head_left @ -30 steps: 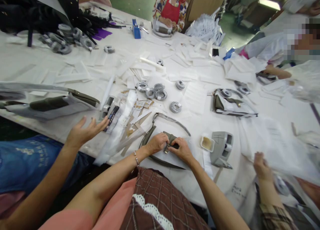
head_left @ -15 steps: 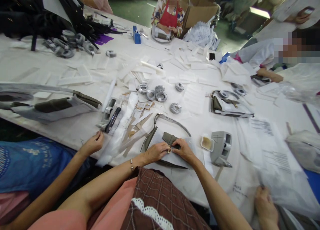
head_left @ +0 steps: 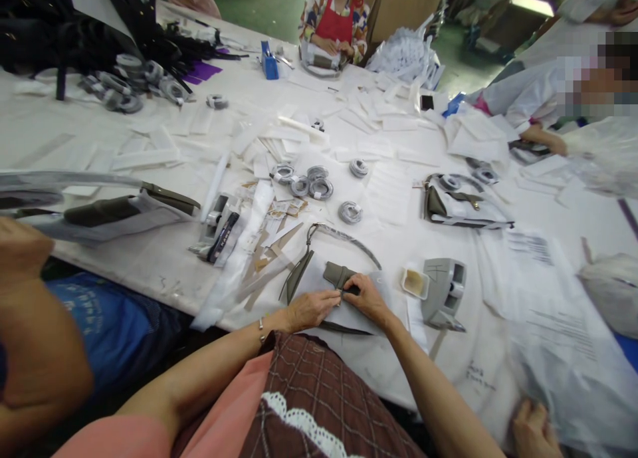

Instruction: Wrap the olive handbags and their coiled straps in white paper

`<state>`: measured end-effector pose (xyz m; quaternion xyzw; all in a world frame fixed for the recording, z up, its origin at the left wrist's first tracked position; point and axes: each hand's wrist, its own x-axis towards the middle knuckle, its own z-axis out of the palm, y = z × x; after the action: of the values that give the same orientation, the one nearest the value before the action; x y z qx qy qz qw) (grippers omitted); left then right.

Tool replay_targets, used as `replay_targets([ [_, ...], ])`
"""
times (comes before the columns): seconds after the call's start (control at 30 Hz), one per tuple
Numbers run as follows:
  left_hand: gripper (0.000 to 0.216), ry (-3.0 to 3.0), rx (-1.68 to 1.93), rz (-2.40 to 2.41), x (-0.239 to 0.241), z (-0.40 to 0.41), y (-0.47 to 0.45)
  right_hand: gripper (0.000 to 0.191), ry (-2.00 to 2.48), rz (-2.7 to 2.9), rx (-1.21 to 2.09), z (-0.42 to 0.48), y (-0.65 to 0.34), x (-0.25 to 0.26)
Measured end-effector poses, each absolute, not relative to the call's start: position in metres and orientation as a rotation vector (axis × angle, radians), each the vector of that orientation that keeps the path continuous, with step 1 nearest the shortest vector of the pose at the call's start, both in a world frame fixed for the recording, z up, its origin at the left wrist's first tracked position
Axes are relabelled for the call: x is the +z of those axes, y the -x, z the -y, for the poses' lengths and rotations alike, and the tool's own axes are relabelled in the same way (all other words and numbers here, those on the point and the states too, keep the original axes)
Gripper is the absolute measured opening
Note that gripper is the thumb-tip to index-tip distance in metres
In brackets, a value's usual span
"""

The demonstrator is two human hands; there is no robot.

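An olive-green handbag point(head_left: 302, 276) lies in front of me on the table, partly covered by a pale grey protective sheet point(head_left: 319, 272). Its wrapped shoulder strap point(head_left: 356, 236) arches behind it. At the middle of the bag my left hand point(head_left: 312, 310) has its fingers pressed together at the small gold clasp point(head_left: 339, 303). Facing it, my right hand point(head_left: 367, 300) is closed in a pinch on the dark tab by the clasp. The fingertips of both hands almost meet and partly hide the clasp and tab.
A tape dispenser point(head_left: 443, 292) and a small white dish point(head_left: 415, 283) stand right of the bag. Another tape dispenser point(head_left: 222, 229) is on the left. Several wrapped coils point(head_left: 319, 182) lie behind. Co-workers' hands appear at both sides, one point(head_left: 533, 428) at lower right.
My left fingers have straightened somewhat at the clasp; my right hand stays in place. The left co-worker's arm has pulled back from the tape dispenser toward the left edge.
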<state>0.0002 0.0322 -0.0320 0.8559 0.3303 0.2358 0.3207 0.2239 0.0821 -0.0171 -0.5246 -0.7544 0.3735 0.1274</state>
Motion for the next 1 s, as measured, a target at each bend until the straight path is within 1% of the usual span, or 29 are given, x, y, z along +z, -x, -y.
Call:
replay_targets([
  [0.1,0.035,-2.388,0.532,-0.843,-0.029,-0.031,0.001,0.009,1.510,2.156,1.103,-0.083,-0.225,-0.018],
  [0.23,0.051,-2.502,0.403,-0.842,-0.025,-0.029,0.002,0.015,1.464,2.203,1.092,-0.078,-0.224,-0.015],
  [0.33,0.060,-2.551,0.355,-0.788,-0.025,-0.027,0.003,0.012,1.404,2.339,1.018,-0.067,-0.219,-0.012],
  [0.5,0.055,-2.585,0.338,-0.752,-0.027,-0.028,0.003,0.012,1.302,2.528,0.907,-0.054,-0.210,-0.011],
  [0.73,0.048,-2.604,0.402,-0.686,-0.021,-0.033,0.009,0.016,1.280,2.549,1.019,-0.063,-0.212,-0.011],
  [1.0,0.047,-2.712,0.400,-0.630,-0.031,-0.029,0.012,0.014,1.216,2.702,0.701,-0.054,-0.207,-0.017],
])
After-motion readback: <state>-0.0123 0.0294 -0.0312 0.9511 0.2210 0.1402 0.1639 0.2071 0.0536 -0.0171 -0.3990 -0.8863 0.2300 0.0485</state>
